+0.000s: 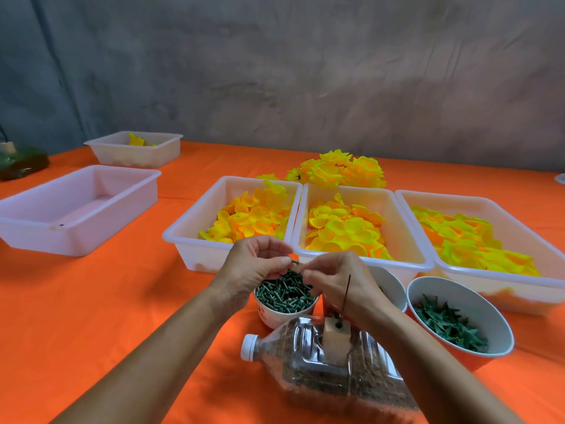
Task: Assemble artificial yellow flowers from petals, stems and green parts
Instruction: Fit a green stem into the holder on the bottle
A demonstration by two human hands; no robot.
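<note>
My left hand (256,264) pinches a small green stem piece (294,262) above a cup of green stem pieces (284,296). My right hand (339,280) hovers close beside it with thumb and finger pinched together; what it holds is too small to tell. A thin dark wire (346,296) stands upright from a wooden block (334,338) set on a clear plastic bottle (324,365) lying on its side. Three white trays hold yellow petals (253,218), (345,228), (470,240). A bowl of green star-shaped parts (449,324) sits to the right.
Finished yellow flowers (339,171) lie behind the trays. An empty white tray (76,209) and a farther tray (137,148) with one yellow flower sit at the left on the orange tablecloth (122,301). Another bowl (388,284) is partly hidden behind my right hand.
</note>
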